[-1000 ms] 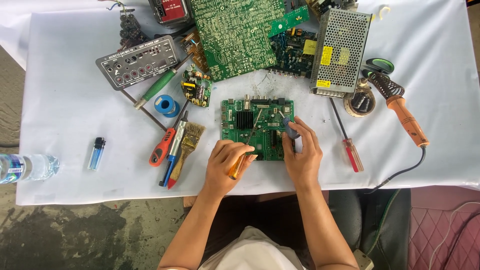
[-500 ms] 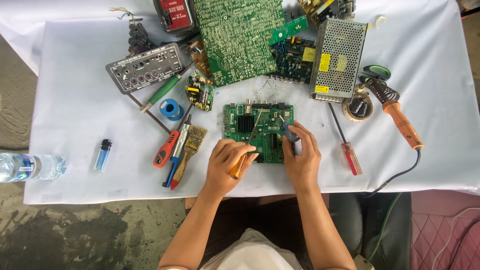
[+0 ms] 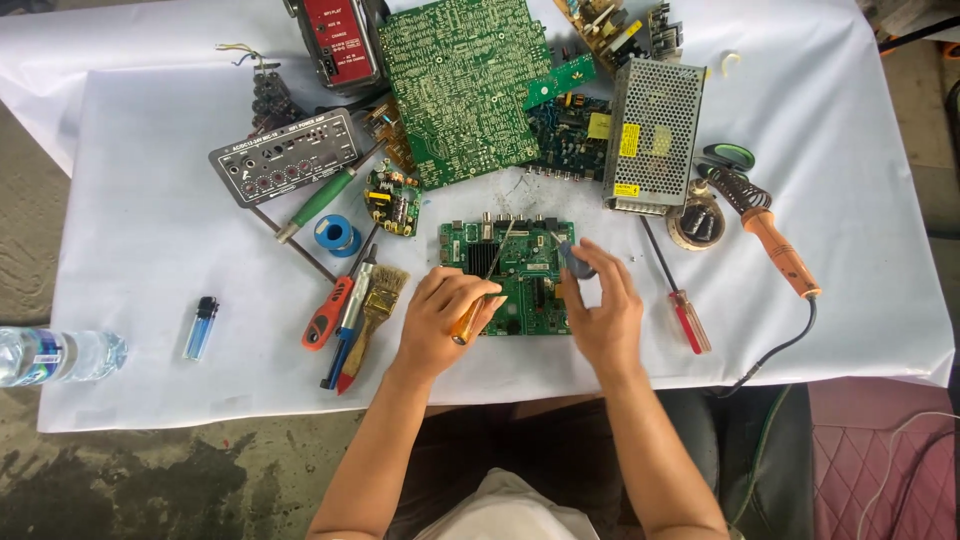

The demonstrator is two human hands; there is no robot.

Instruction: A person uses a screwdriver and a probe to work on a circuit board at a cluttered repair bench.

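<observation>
Green rectangular circuit board (image 3: 520, 285) lies flat beneath both hands. The left hand (image 3: 440, 315) is closed round an amber-handled screwdriver (image 3: 480, 290), its shaft slanting up-right across the board. The right hand (image 3: 600, 310) pinches a small grey-blue tool (image 3: 575, 262) over the board's right edge, just beside the shaft.

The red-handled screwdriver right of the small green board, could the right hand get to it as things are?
Probably yes: the red-handled screwdriver lies bare on the white cloth beside the right hand, nothing between, but its fingers already hold a small dark tool.

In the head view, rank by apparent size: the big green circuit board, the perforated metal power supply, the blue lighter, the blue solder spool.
1. big green circuit board
2. perforated metal power supply
3 and 4. blue lighter and blue solder spool: look alike, unranked.
</observation>
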